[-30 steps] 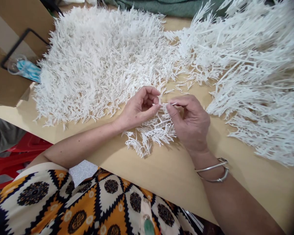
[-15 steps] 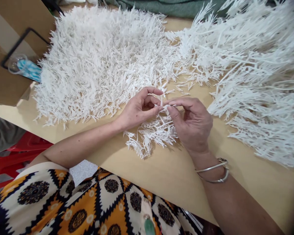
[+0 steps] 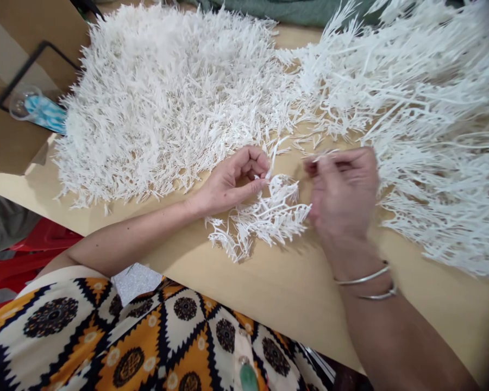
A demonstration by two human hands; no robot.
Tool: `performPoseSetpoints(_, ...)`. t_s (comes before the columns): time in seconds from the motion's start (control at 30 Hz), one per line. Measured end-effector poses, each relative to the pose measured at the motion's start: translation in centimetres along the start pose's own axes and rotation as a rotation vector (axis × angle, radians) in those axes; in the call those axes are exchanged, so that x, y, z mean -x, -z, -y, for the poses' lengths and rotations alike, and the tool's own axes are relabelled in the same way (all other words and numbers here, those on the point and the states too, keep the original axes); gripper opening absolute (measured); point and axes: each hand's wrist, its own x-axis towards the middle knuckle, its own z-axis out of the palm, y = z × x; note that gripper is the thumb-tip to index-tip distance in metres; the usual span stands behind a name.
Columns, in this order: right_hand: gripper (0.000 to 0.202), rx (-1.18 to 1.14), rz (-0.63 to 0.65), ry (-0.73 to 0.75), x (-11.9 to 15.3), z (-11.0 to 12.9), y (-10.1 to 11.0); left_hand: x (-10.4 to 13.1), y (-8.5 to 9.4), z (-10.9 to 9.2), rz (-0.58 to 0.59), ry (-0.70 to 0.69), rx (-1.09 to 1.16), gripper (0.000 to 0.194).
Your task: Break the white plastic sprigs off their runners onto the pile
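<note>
My left hand (image 3: 238, 176) pinches a white feathery plastic sprig (image 3: 275, 198) between thumb and fingertips. Its thin stem sticks up past the fingers, and its branched part hangs down toward the table. To the right, my right hand (image 3: 344, 190) is closed, thumb against fingers, and somewhat blurred. A small white piece shows at its fingertips, apart from the sprig in the left hand. Beneath the hands, more white feathery bits (image 3: 232, 241) lie on the table.
A large heap of short white sprigs (image 3: 167, 103) covers the table's back left. Longer white branches (image 3: 440, 125) spread over the right side. At far left stands a cardboard box (image 3: 28, 65) with a clear cup (image 3: 24, 103) by it. A red stool (image 3: 24, 260) is below the table (image 3: 236, 298).
My right hand has moved right, away from my left hand, with a small white piece at its fingertips. My left hand stays nearly in place, still pinching the sprig.
</note>
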Motion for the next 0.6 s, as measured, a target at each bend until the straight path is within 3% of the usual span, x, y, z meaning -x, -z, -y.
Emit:
performPoseSetpoints(0.07, 0.021, -0.049, -0.081, -0.001, -0.9, -0.9, 1.0, 0.2, 0.0, 0.1, 0.003, -0.023, -0.014, 0.034)
performPoseSetpoints(0.13, 0.017, 0.037, -0.080, 0.013, -1.2, -0.9, 1.4, 0.3, 0.0, 0.3, -0.009, -0.036, -0.026, 0.034)
performPoseSetpoints(0.2, 0.011, 0.169, -0.037, 0.068, -0.8, 0.0, 1.1, 0.2, 0.0, 0.5, -0.034, -0.038, -0.040, 0.034)
performPoseSetpoints(0.3, 0.020, 0.309, 0.054, 0.139, 0.1, 2.2, 0.2, 0.2, -0.2, 0.5, -0.070, -0.029, -0.056, 0.033)
performPoseSetpoints(0.47, 0.032, 0.428, 0.389, 0.193, 1.4, 4.2, -0.8, 0.2, -0.5, 0.5, -0.101, -0.030, -0.062, 0.033)
performPoseSetpoints(0.6, 0.012, 0.488, 0.353, 0.198, 1.9, 3.7, -1.2, 0.2, -0.6, 0.6, -0.143, -0.007, -0.098, 0.033)
